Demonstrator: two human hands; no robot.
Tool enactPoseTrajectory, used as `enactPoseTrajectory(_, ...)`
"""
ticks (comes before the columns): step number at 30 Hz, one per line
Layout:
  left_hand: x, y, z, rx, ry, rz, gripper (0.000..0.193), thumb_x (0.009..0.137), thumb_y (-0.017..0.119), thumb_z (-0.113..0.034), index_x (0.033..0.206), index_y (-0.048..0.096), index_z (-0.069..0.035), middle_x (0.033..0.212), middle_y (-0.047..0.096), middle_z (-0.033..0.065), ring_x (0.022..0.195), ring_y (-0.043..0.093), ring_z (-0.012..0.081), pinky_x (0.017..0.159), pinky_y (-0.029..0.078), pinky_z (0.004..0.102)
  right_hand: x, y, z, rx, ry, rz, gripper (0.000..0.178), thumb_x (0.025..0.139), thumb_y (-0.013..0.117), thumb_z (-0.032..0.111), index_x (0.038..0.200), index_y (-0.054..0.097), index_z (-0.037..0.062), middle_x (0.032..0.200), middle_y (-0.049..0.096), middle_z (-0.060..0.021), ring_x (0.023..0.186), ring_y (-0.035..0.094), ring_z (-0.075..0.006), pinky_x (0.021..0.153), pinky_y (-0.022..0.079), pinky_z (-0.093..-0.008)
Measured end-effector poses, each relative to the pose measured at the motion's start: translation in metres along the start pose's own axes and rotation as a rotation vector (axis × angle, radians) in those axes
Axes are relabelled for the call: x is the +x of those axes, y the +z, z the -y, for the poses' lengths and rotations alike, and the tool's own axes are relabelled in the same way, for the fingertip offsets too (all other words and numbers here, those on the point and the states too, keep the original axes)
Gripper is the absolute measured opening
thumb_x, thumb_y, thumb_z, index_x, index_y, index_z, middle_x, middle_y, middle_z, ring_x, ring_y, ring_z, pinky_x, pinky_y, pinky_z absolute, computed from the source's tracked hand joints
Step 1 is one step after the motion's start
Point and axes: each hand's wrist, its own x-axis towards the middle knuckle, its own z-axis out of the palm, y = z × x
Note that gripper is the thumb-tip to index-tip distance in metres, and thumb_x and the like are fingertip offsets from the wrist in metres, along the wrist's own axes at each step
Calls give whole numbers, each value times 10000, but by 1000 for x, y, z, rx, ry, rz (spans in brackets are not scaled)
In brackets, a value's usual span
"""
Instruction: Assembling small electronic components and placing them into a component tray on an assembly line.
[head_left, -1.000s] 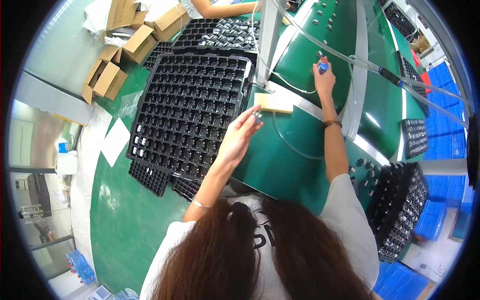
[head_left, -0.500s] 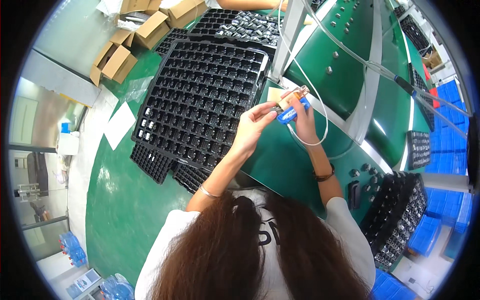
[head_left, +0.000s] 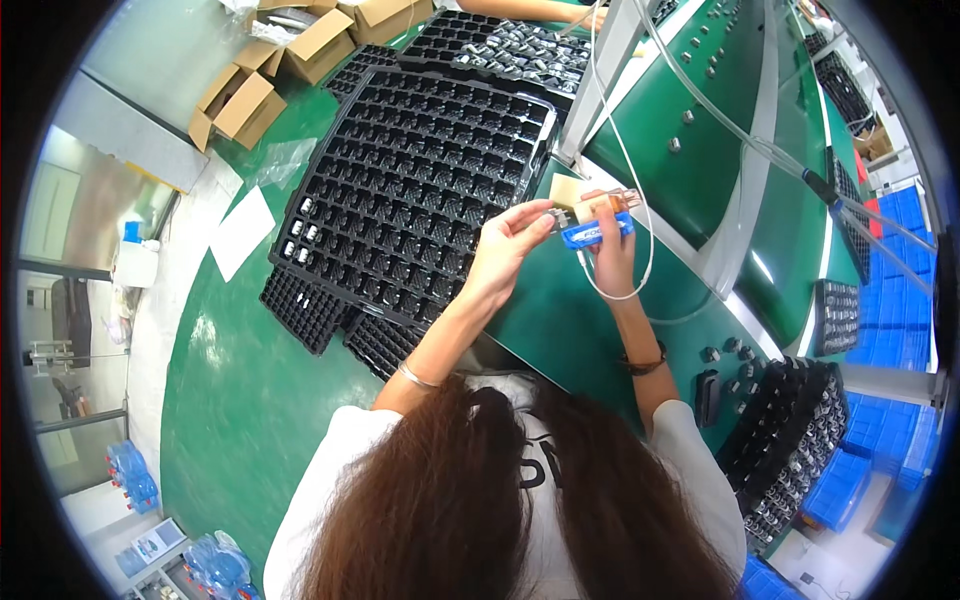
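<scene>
A small metal part (head_left: 558, 217) is pinched between the thumb and fingertips of the left hand (head_left: 510, 245), apparently so that most of it is left uncovered while it is kept steady. A blue tool (head_left: 597, 233) is gripped in the right hand (head_left: 613, 262), with its left end brought up to the part; whether the two touch cannot be told, as the fingers and the tool crowd the view. By being met in front of the body, above the bench (head_left: 555, 325), both things are probably held where they can be watched and controlled most easily. A pale tube (head_left: 650, 250) is looped slackly beside the right wrist, which seemingly lets the tool be turned without being pulled. Beneath and beyond the hands, a yellowish pad (head_left: 570, 188) is laid at the bench's edge. To the left, a large black tray (head_left: 545, 130) is set near the left hand, presumably for short reach; only a few silvery pieces (head_left: 303, 230) are seated in its near left corner, each kept apart by its own pocket. Farther off, scattered parts are carried on a green belt (head_left: 655, 180), within reach of the right side. At the right, loose parts (head_left: 740, 365) are left beside stacked, filled trays (head_left: 785, 450).
</scene>
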Motion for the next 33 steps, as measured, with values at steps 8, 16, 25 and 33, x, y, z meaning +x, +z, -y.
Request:
enactPoseTrajectory(8, 1, -10, 5, 74, -15, 24, 358, 860, 638, -112, 1187, 552, 7, 1054, 625, 71, 941, 578, 97, 865, 455, 236, 0, -4, -11, -80, 15, 172, 237, 930, 479, 223, 1088, 538, 56, 817, 555, 12, 721, 533, -38, 579, 433, -175)
enactPoseTrajectory(16, -16, -85, -71, 836, 514, -460, 274, 829, 636, -103, 1097, 615, -49, 1046, 620, 55, 908, 588, 125, 801, 479, 268, 43, -22, 5, -717, -367, 16, 252, 894, 569, 237, 985, 565, 2, 818, 620, -113, 735, 603, -206, 659, 462, -310)
enactPoseTrajectory(25, -35, -236, -128, 1577, 480, -983, 196, 765, 667, -188, 914, 655, -60, 938, 605, 111, 904, 550, 296, 809, 435, 386, 51, -25, -4, -964, -277, 26, 321, 845, 631, 297, 1014, 536, 41, 760, 603, -156, 699, 609, -303, 643, 456, -384)
enactPoseTrajectory(33, -30, -240, -138, 1416, 469, -909, 149, 870, 580, -151, 900, 619, -11, 1016, 644, 126, 900, 615, 220, 828, 461, 313, 35, -61, 9, -935, -80, 129, 579, 719, 781, 191, 1171, 438, 77, 781, 431, 5, 603, 417, -56, 530, 358, -211)
